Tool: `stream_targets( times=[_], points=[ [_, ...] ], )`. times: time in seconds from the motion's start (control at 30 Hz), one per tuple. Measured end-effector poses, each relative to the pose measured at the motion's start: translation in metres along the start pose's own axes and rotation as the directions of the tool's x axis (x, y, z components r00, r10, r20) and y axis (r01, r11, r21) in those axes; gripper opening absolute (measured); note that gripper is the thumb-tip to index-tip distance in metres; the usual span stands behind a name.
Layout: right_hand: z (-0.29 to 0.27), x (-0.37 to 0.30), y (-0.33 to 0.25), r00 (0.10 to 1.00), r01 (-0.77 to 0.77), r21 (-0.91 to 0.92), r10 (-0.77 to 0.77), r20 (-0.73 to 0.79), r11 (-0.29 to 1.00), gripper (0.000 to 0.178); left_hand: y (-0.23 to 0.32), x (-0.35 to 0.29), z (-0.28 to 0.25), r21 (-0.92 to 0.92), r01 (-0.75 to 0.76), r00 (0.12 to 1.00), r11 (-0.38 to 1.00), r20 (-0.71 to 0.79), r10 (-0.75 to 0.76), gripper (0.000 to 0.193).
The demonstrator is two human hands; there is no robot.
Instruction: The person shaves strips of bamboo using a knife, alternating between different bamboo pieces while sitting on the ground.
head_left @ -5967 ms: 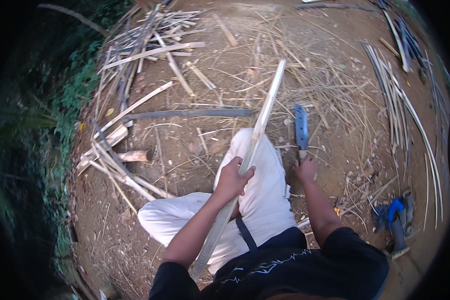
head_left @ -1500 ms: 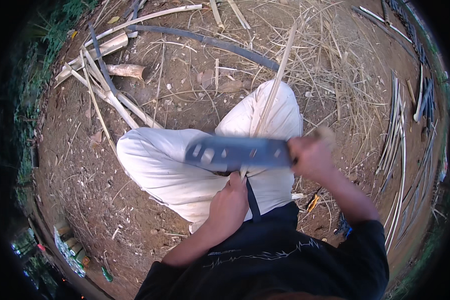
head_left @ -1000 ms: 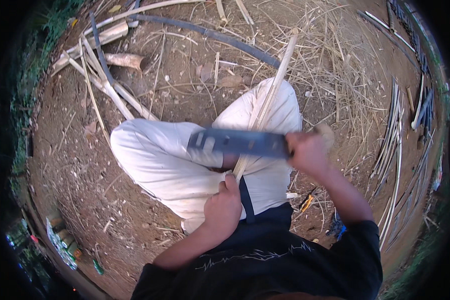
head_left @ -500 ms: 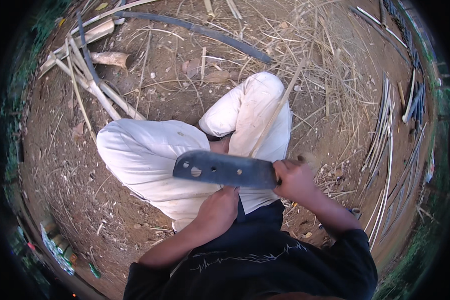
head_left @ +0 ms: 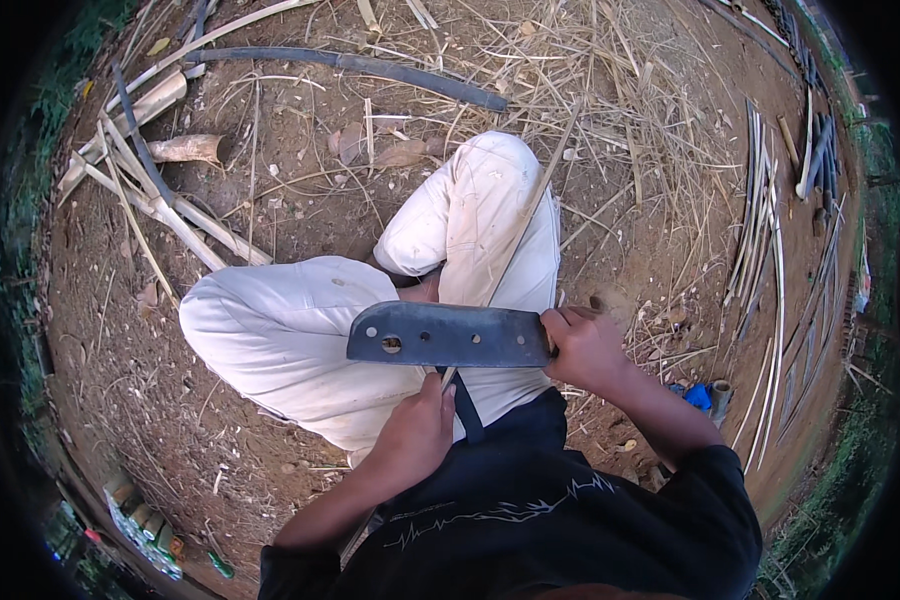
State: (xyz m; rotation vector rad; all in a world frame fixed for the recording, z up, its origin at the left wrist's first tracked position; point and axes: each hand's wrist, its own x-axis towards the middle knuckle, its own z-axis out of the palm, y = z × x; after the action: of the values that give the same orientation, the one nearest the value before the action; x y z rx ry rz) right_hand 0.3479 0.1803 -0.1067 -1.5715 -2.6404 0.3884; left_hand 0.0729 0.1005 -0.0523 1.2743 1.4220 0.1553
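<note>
Clutching a broad, dark-grey metal knife with round holes [head_left: 445,335], the right hand [head_left: 585,350] holds it crosswise over a long, thin, pale wooden strip [head_left: 531,210]. The left hand [head_left: 415,427] pinches the strip just below the knife; its far part slants over the white trousers [head_left: 280,305] toward scattered straw-coloured shavings [head_left: 620,85].

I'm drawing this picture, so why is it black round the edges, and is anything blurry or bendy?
In the head view, the fisheye lens leaves black corners and probably makes the dark pole near the top look bowed; in that view, the blade looks sharp, but the greenery at the right rim is dim and blurry.
</note>
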Motion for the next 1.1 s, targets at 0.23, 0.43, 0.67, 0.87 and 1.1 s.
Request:
stream_targets(
  times=[0.23, 0.43, 0.67, 0.87, 1.1],
  points=[
    [-0.001, 0.026, 0.041, 0.889, -0.458, 0.184, 0.452, 0.074, 0.870, 0.024, -0.002, -0.001, -0.003, -0.002, -0.042, 0.999, 0.999, 0.011, 0.042, 0.021],
    [-0.012, -0.001, -0.029, 0.986, 0.149, 0.062, -0.153, 0.067, 0.987, 0.032, -0.026, 0.007, 0.010, 0.053, -0.328, 0.926, 0.943, -0.179, 0.332, 0.021],
    [0.007, 0.037, 0.096, 0.884, -0.466, 0.056, 0.467, -0.016, 0.883, 0.034, -0.017, -0.003, -0.007, -0.071, -0.002, 1.000, 0.997, 0.026, 0.004, 0.022],
    [0.007, 0.024, 0.052, 0.999, 0.030, -0.010, -0.030, -0.018, 0.999, 0.022, -0.025, -0.002, -0.011, -0.097, 0.054, 0.997, 0.994, 0.068, -0.047, 0.022],
    [0.005, 0.077, 0.144, 0.773, -0.634, 0.083, 0.634, 0.023, 0.769, 0.030, -0.019, 0.004, -0.023, -0.054, 0.045, 0.995, 0.998, 0.097, -0.040, 0.022]
  ],
)
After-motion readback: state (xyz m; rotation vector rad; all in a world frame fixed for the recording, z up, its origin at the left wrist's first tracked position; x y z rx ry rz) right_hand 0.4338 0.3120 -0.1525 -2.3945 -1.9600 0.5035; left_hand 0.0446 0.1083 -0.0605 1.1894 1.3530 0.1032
